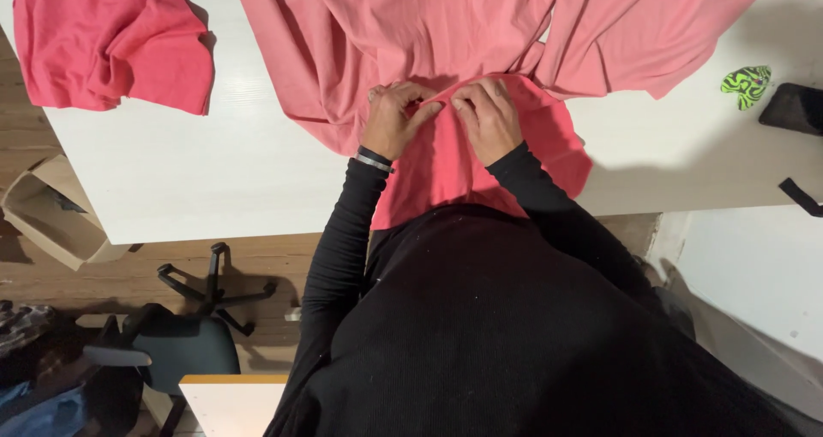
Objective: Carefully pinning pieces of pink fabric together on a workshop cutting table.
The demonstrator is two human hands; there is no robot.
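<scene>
Both hands meet at the near edge of a white bench (214, 188), the left hand (394, 120) and right hand (489, 118) each pinching a fold of the coral-pink fabric (446, 171) between them. Beyond the hands, the lighter pink cloth (411, 26) spreads across the bench. Far left of the hands lies a crumpled pink garment (111, 43).

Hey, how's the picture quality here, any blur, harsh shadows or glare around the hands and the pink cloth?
Head view: sharp at the left hand and right hand pinching the pink cloth; no glare on the white table; soft shadows beside the cloth folds; the floor with the office chair is dimmer; edges look slightly wide-angle.
</scene>
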